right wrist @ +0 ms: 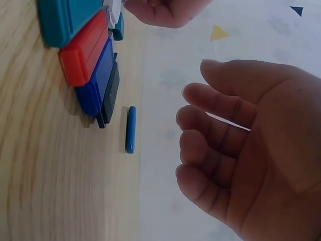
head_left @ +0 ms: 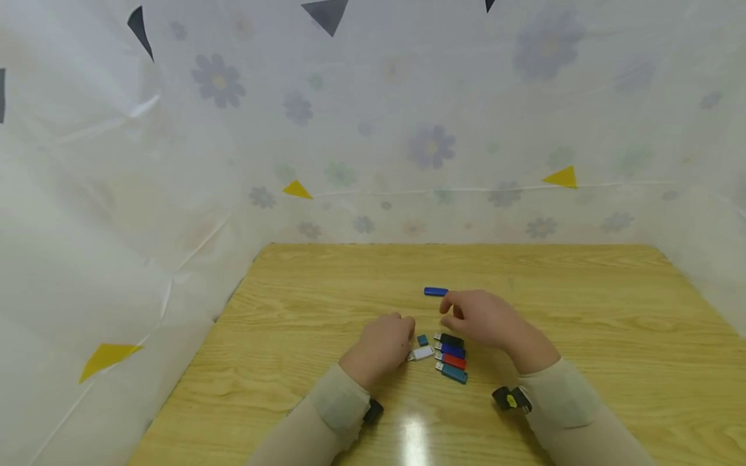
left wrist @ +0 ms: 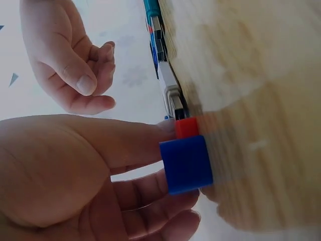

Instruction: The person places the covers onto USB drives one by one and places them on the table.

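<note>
My left hand (head_left: pixel 381 342) is low over the table, thumb and fingers bent around a small red cap (left wrist: pixel 186 127). Just in front of that stands a blue cap (left wrist: pixel 186 164), overlapping the fingers in the left wrist view. Right beside the fingertips lies a white USB stick (head_left: pixel 422 353), its metal plug toward the hand. My right hand (head_left: pixel 480 317) hovers above the table with loosely curled fingers and nothing in them. Below it are black (head_left: pixel 451 340), blue (head_left: pixel 453 351), red (head_left: pixel 454 361) and teal (head_left: pixel 454 373) USB sticks in a column, plugs pointing left.
A teal cap (head_left: pixel 422 340) sits above the white stick. Farther back lies a slim blue piece (head_left: pixel 436 292), near my right fingertips. The wooden table (head_left: pixel 326 272) ends at a flower-patterned sheet (head_left: pixel 373 129) behind, with sheeting also along the left side.
</note>
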The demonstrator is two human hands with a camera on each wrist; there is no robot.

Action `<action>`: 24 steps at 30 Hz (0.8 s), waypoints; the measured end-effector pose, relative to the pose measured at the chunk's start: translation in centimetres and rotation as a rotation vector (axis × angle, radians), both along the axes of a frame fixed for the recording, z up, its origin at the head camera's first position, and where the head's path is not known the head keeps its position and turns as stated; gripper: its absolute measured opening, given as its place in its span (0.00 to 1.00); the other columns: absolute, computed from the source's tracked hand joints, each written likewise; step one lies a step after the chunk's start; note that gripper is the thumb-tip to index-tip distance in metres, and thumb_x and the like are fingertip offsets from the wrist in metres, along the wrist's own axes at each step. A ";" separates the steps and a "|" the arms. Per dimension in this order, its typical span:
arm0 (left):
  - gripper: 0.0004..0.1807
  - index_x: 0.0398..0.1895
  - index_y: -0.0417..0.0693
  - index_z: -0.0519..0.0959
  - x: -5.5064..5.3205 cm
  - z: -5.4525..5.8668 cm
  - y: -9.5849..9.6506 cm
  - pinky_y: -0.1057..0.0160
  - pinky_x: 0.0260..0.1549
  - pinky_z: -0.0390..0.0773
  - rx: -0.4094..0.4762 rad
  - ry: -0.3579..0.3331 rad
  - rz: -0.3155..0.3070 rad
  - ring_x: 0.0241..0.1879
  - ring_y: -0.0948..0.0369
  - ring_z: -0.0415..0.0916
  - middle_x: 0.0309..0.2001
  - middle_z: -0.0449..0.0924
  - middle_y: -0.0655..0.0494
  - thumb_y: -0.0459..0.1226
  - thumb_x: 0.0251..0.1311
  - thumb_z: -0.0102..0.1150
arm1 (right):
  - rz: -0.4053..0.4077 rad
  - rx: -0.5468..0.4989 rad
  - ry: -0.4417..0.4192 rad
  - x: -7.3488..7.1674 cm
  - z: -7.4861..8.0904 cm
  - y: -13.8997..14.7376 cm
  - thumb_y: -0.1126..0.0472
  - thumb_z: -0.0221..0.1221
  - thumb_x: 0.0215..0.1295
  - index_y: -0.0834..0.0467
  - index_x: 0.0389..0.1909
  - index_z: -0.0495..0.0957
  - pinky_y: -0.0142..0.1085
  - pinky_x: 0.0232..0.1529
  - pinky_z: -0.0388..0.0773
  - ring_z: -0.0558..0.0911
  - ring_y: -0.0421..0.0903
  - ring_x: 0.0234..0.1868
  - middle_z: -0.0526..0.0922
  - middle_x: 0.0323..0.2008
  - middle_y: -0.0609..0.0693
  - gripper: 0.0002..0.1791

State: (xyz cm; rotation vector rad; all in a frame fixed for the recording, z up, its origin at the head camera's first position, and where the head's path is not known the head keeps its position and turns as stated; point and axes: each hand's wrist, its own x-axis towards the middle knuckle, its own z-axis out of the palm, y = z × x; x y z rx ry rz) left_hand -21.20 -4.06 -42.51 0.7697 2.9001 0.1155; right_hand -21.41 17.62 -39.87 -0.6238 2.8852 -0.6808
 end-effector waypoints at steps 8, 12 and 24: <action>0.02 0.41 0.49 0.76 0.1 0.1 0.4 0.58 0.24 0.74 -0.010 0.024 0.034 0.29 0.58 0.73 0.32 0.75 0.54 0.37 0.72 0.56 | 0.043 0.024 0.011 0.2 -0.2 -0.5 0.54 0.64 0.70 0.54 0.47 0.82 0.37 0.27 0.71 0.72 0.41 0.23 0.74 0.25 0.42 0.10; 0.07 0.47 0.47 0.79 -0.3 0.4 0.4 0.58 0.29 0.78 0.041 0.026 0.079 0.34 0.58 0.76 0.38 0.79 0.53 0.38 0.70 0.57 | 0.063 0.031 0.015 0.3 -0.3 -0.7 0.54 0.64 0.70 0.54 0.46 0.82 0.38 0.27 0.71 0.71 0.41 0.23 0.74 0.26 0.41 0.09; 0.10 0.50 0.49 0.83 -0.6 1.6 -0.7 0.65 0.32 0.76 0.188 0.061 0.074 0.35 0.63 0.72 0.41 0.75 0.56 0.37 0.71 0.59 | 0.167 0.097 0.040 0.8 -1.5 -2.6 0.58 0.63 0.69 0.51 0.47 0.83 0.37 0.27 0.71 0.71 0.38 0.23 0.75 0.26 0.38 0.08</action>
